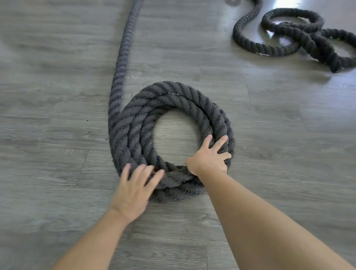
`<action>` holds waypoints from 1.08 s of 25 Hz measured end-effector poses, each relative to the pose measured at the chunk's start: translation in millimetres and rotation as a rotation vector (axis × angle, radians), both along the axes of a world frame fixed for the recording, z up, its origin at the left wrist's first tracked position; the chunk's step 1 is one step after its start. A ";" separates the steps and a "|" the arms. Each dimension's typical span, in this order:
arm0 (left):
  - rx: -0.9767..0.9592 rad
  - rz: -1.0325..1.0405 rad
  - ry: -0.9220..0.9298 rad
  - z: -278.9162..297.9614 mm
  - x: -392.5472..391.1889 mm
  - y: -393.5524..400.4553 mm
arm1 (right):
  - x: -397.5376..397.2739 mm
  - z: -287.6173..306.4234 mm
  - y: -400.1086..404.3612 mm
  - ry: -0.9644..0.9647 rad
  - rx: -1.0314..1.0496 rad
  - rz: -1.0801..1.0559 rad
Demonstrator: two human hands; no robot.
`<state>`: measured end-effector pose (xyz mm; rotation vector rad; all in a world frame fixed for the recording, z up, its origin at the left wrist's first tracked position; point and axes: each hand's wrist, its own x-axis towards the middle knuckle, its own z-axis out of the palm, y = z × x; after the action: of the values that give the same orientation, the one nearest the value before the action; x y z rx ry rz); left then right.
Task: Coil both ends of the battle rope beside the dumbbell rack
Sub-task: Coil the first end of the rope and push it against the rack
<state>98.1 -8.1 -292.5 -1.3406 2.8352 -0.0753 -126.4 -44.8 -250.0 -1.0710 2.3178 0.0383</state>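
Observation:
A thick dark grey battle rope lies on the floor. Its near end forms a flat coil [169,108] of about three turns in the middle of the view. A straight length of the rope [123,57] runs from the coil's left side up to the top edge. My right hand [209,158] presses on the coil's right side, fingers spread over the strands and thumb inside the ring. My left hand [134,189] rests flat with fingers apart on the coil's near left edge. The rope's other end [300,34] lies in loose tangled loops at the top right.
The floor [57,154] is grey wood-look planks all around the coil. A small round fitting [234,2] shows at the top edge near the loose loops. No dumbbell rack is in view.

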 end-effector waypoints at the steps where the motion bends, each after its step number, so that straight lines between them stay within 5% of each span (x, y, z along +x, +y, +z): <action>1: 0.062 0.183 0.041 -0.5 22.6 -9.1 | -0.8 -0.5 -2.1 0.014 0.008 0.005; 3: 0.290 0.696 0.407 0.6 58.2 -24.2 | -3.4 0.3 -6.1 0.025 0.020 0.025; 5: 0.644 1.203 1.143 9.9 69.0 -39.9 | -8.3 0.0 -10.7 0.036 0.023 0.041; 6: 0.769 1.339 1.399 11.7 67.9 -48.0 | -10.0 0.1 -12.6 0.041 0.027 0.047; 8: 0.975 1.461 1.621 17.8 50.9 -63.4 | -12.7 0.0 -16.4 0.050 0.037 0.064; 12: 1.154 1.466 1.543 38.5 19.6 -82.8 | -21.4 -2.6 -20.6 0.072 0.037 0.117; 20: 1.149 1.339 1.618 45.6 1.2 -103.8 | -27.8 -3.2 -26.0 0.064 0.045 0.140; 27: 0.408 1.523 1.467 60.2 -8.8 -106.8 | -31.0 -3.6 -31.5 0.058 0.049 0.141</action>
<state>89.3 -114.9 -232.3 -3.5753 0.7693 1.8214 -157.4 -76.3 -253.6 -1.2214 2.2760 0.1816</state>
